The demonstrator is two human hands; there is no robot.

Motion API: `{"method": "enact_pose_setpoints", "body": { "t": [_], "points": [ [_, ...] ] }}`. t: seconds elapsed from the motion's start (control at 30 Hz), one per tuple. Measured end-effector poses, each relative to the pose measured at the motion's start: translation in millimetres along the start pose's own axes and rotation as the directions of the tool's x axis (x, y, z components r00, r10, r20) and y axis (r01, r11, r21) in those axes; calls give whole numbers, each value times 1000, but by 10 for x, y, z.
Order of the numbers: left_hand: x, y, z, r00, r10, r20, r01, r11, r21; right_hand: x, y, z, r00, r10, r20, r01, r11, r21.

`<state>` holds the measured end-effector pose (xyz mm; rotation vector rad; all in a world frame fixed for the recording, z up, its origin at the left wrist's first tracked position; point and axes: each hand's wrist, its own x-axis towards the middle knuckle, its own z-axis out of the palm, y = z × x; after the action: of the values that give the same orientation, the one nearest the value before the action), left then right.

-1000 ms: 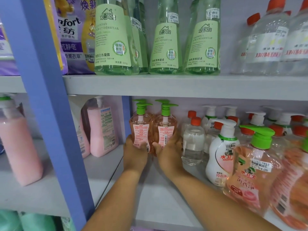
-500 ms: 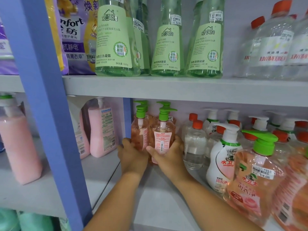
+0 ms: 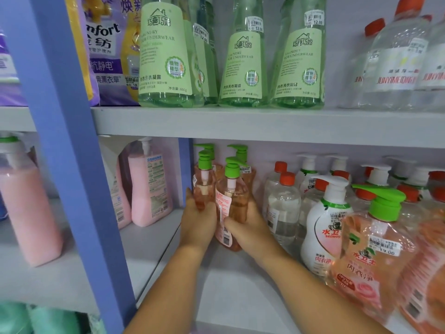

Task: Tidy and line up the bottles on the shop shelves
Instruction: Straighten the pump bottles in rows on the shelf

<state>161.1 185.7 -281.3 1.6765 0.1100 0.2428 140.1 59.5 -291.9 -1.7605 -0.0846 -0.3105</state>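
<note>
Two orange pump bottles with green pumps stand at the left end of the lower shelf (image 3: 231, 280). My left hand (image 3: 197, 222) grips the left orange bottle (image 3: 204, 186) low on its body. My right hand (image 3: 250, 225) grips the right orange bottle (image 3: 234, 196), whose label is turned to the left. Two more orange pump bottles (image 3: 243, 162) stand behind them. The bases of both held bottles are hidden by my hands.
Clear bottles with red caps (image 3: 281, 203), white pump bottles (image 3: 325, 225) and a large orange pump bottle (image 3: 370, 256) crowd the shelf's right side. Green bottles (image 3: 166, 56) line the upper shelf. A blue upright post (image 3: 72, 165) stands left, with pink bottles (image 3: 149, 184) beyond it.
Both hands have turned the two front orange bottles, so their labels now face sideways. The bottles have slid slightly forward and left.
</note>
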Motion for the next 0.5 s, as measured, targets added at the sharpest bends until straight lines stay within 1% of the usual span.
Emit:
{"method": "enact_pose_setpoints", "body": {
  "t": [0.07,0.1,0.17,0.23,0.27,0.33,0.4,0.43,0.5],
  "points": [
    [9,8,-17,1000,-9,-15,9,1000,-5,-7,-7,17,1000,-18,-8,17,998,-58],
    [-4,17,-22,1000,0,-16,0,1000,21,-9,-7,46,999,-23,-38,19,996,-92],
    [-49,30,-21,999,18,-32,-16,997,78,-17,-1,123,986,-74,-151,38,973,-226],
    [-87,21,-26,998,19,-67,-11,993,120,-27,0,179,951,-126,-281,-3,908,-419],
    [-94,16,-33,997,16,-77,-6,992,129,-30,-3,191,949,-126,-289,-11,903,-429],
    [-86,-5,-42,998,14,-54,-9,996,85,-20,-4,161,973,-63,-223,-7,953,-302],
    [-75,-15,-10,999,33,18,-34,999,29,14,41,88,985,-25,-170,-10,980,-200],
    [-68,-25,8,997,69,38,-70,997,33,20,65,52,985,-35,-170,0,979,-203],
    [-39,-59,26,989,142,37,-145,987,71,30,120,35,977,-89,-195,32,960,-279]
  ]
}}
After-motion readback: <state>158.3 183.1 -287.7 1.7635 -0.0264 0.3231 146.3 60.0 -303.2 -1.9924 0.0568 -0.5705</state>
